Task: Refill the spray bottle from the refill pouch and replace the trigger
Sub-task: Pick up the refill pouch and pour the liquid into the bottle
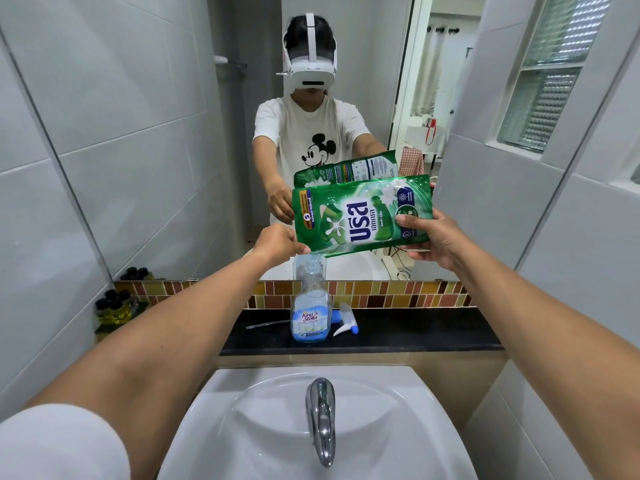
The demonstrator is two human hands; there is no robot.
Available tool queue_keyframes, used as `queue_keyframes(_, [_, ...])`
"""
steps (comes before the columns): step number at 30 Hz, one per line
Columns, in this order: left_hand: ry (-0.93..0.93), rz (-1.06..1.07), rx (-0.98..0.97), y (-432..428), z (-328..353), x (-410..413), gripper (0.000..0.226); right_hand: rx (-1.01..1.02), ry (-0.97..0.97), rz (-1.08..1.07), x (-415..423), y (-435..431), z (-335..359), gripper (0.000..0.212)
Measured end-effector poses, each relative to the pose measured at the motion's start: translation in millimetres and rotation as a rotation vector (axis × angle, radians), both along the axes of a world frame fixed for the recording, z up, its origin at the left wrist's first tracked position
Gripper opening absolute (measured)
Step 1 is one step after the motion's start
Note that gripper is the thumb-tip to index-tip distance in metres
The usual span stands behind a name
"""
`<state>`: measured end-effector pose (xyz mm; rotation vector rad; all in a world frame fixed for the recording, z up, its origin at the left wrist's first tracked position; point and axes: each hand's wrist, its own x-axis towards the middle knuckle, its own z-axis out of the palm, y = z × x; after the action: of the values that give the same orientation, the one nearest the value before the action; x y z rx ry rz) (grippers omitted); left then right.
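A clear spray bottle with a blue label stands uncapped on the black ledge, with a little liquid at its bottom. Over its open neck I hold a green refill pouch turned on its side. My left hand pinches the pouch's lower left corner just above the bottle mouth. My right hand grips the pouch's right end, thumb on the front. The white and blue trigger lies on the ledge right of the bottle, its dip tube reaching left behind the bottle.
A mirror above the tile strip reflects me and the pouch. Below the ledge is a white basin with a chrome tap. Small dark-capped bottles stand on a shelf at the left wall.
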<state>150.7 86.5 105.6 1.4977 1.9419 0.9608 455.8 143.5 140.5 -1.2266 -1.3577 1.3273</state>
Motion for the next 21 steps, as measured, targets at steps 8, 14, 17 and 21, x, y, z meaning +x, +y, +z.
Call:
queue_keyframes(8, [0.011,0.013,0.006,0.0,-0.1,1.7,0.026,-0.001,-0.001,-0.004,0.5,-0.7,1.6,0.068])
queue_keyframes(14, [0.004,0.007,0.011,-0.6,-0.1,2.1,0.022,-0.001,-0.002,-0.008,-0.1,-0.9,2.3,0.069])
queue_keyframes(17, [0.009,0.007,0.014,-1.5,0.2,2.4,0.021,0.002,-0.004,-0.007,-0.4,-0.4,2.4,0.068])
queue_keyframes(21, [0.005,0.007,0.014,-1.3,0.2,1.9,0.021,0.006,-0.007,-0.005,-0.7,0.3,3.0,0.068])
